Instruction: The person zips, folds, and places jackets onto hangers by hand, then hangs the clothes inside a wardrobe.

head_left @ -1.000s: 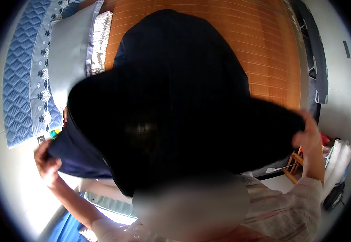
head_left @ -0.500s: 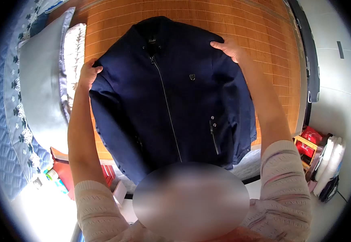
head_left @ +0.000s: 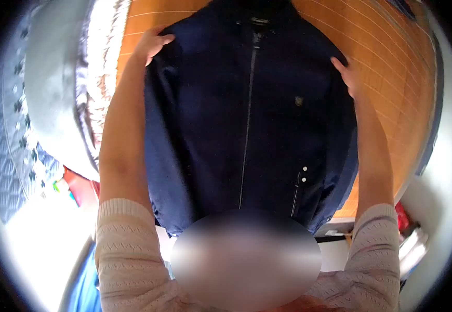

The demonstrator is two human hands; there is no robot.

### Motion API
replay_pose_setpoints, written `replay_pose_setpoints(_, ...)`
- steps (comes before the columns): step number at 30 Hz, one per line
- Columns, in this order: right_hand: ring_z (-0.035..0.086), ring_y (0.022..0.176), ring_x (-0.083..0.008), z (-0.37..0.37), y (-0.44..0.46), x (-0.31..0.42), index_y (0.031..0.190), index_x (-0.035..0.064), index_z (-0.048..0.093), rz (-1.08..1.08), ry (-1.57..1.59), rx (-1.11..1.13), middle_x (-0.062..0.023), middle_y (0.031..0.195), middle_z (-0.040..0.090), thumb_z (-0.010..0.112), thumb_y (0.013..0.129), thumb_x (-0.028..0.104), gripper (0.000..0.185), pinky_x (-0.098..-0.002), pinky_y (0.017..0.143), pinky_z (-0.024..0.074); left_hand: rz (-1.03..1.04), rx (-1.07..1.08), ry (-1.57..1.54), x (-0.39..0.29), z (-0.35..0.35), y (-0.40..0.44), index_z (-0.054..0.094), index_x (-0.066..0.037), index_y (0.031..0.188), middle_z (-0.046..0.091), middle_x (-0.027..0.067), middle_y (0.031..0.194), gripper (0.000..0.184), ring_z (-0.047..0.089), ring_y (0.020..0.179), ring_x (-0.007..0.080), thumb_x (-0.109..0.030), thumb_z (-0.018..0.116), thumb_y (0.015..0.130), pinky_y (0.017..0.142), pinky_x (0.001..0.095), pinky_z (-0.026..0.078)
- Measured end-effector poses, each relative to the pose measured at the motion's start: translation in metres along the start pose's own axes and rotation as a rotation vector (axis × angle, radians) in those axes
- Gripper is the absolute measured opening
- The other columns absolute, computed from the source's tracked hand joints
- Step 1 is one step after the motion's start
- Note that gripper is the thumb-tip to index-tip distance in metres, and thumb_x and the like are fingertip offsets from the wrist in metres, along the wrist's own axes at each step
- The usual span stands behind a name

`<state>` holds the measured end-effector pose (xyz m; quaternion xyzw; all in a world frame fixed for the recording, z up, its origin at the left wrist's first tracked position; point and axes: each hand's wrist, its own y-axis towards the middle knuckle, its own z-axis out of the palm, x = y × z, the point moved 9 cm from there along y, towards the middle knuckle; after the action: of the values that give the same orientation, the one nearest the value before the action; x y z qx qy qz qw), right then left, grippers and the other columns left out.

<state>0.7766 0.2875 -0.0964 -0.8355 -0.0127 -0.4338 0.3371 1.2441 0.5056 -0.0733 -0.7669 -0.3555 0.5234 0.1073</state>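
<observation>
A dark navy jacket is spread front side up over the orange-brown mat, its collar at the top edge of the view and its zipper closed. My left hand grips the jacket's shoulder at the upper left, thumb on top of the cloth. At the opposite shoulder my right hand pinches the fabric near the sleeve top. A small badge sits on the chest, and a zipped pocket with two studs is lower right. A blurred oval hides the jacket's bottom middle.
A grey pillow and a white ruffled one lie at the left, beside blue quilted bedding. Below them is a red object. Rolled white items and something red are at the lower right.
The jacket, held up and dark a second ago, came down flat on the mat. Since half a second ago, the jacket and both hands appear further right and larger in view.
</observation>
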Motion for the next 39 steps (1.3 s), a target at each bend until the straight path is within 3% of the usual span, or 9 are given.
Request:
replay_pose_setpoints(4, 0.05, 0.107, -0.0241, -0.002, 0.007, 0.0, 0.122, -0.0001, 0.047, -0.043, -0.048, -0.049, -0.0153, 0.12, 0.051, 0.066, 0.079, 0.032, 0.057, -0.0322, 0.092, 0.0389, 0.147, -0.018, -0.009, -0.003, -0.007, 0.004, 0.054, 0.0, 0.116, 0.059, 0.0133, 0.111, 0.046, 0.054, 0.101, 0.0219, -0.011, 0.067, 0.073, 0.091, 0.031, 0.038)
replay_pose_setpoints(10, 0.05, 0.106, -0.0232, -0.001, 0.017, -0.01, 0.121, -0.001, 0.046, -0.069, 0.057, -0.009, -0.015, 0.117, 0.052, 0.069, 0.076, 0.03, 0.059, -0.0319, 0.092, 0.0387, 0.176, -0.119, 0.347, -0.009, -0.016, 0.008, 0.055, 0.006, 0.11, 0.06, 0.019, 0.105, 0.055, 0.056, 0.099, 0.028, -0.021, 0.072, 0.065, 0.088, 0.0334, 0.042)
replay_pose_setpoints(13, 0.05, 0.107, -0.0246, 0.005, 0.014, -0.002, 0.121, -0.001, 0.046, -0.074, 0.003, -0.016, -0.0156, 0.116, 0.052, 0.069, 0.076, 0.029, 0.058, -0.0329, 0.093, 0.0379, 0.271, -0.113, 0.214, 0.003, -0.014, 0.023, 0.058, 0.007, 0.105, 0.062, 0.0178, 0.099, 0.053, 0.058, 0.095, 0.0271, -0.023, 0.074, 0.064, 0.086, 0.0331, 0.043)
replay_pose_setpoints(17, 0.045, 0.114, -0.0291, -0.013, 0.028, -0.01, 0.122, 0.0005, 0.045, -0.132, -0.134, -0.056, -0.018, 0.123, 0.048, 0.069, 0.074, 0.028, 0.06, -0.0368, 0.097, 0.035, -0.062, 0.163, 0.259, 0.004, -0.006, 0.008, 0.054, 0.008, 0.11, 0.061, 0.0161, 0.104, 0.061, 0.058, 0.096, 0.027, -0.026, 0.076, 0.064, 0.088, 0.0331, 0.041)
replay_pose_setpoints(21, 0.039, 0.12, -0.0313, -0.011, 0.022, -0.011, 0.128, 0.0034, 0.04, 0.057, -0.179, 0.045, -0.0185, 0.129, 0.042, 0.07, 0.072, 0.036, 0.071, -0.0407, 0.1, 0.0313, -0.124, 0.332, 0.047, 0.009, -0.004, -0.002, 0.051, 0.004, 0.116, 0.059, 0.0131, 0.11, 0.064, 0.055, 0.102, 0.0249, -0.023, 0.077, 0.064, 0.093, 0.032, 0.038)
replay_pose_setpoints(25, 0.035, 0.124, -0.0301, -0.016, 0.033, -0.013, 0.132, 0.0105, 0.039, 0.011, -0.541, 0.071, -0.0185, 0.134, 0.037, 0.065, 0.069, 0.055, 0.081, -0.0426, 0.102, 0.0283, -0.043, 0.271, -0.032, 0.016, -0.011, -0.011, 0.048, -0.002, 0.122, 0.056, 0.0094, 0.116, 0.064, 0.05, 0.108, 0.0194, -0.021, 0.075, 0.068, 0.097, 0.0318, 0.034)
replay_pose_setpoints(28, 0.037, 0.121, -0.0294, -0.014, 0.028, -0.012, 0.13, 0.0088, 0.04, 0.04, -0.545, 0.15, -0.0179, 0.131, 0.039, 0.065, 0.07, 0.049, 0.076, -0.0416, 0.1, 0.0303, -0.113, 0.179, 0.088, 0.052, -0.018, 0.018, 0.053, -0.003, 0.116, 0.06, 0.0088, 0.108, 0.06, 0.055, 0.101, 0.021, -0.022, 0.078, 0.065, 0.093, 0.0307, 0.038)
replay_pose_setpoints(31, 0.04, 0.118, -0.0287, -0.013, 0.02, -0.001, 0.128, 0.0071, 0.042, 0.043, -0.448, 0.189, -0.0173, 0.128, 0.042, 0.065, 0.071, 0.043, 0.071, -0.0405, 0.099, 0.0322, 0.034, 0.001, 0.135, 0.047, -0.021, 0.029, 0.052, 0.0, 0.115, 0.059, 0.0127, 0.109, 0.06, 0.054, 0.102, 0.0217, -0.018, 0.078, 0.064, 0.094, 0.0324, 0.037)
replay_pose_setpoints(39, 0.047, 0.109, -0.027, -0.014, -0.026, 0.027, 0.122, 0.0026, 0.046, -0.001, -0.161, 0.238, -0.0156, 0.12, 0.049, 0.064, 0.075, 0.027, 0.056, -0.0378, 0.093, 0.0374, 0.006, -0.102, 0.21, 0.009, -0.038, -0.013, 0.053, 0.004, 0.111, 0.06, 0.0149, 0.105, 0.06, 0.055, 0.099, 0.0227, -0.018, 0.079, 0.062, 0.09, 0.0308, 0.038)
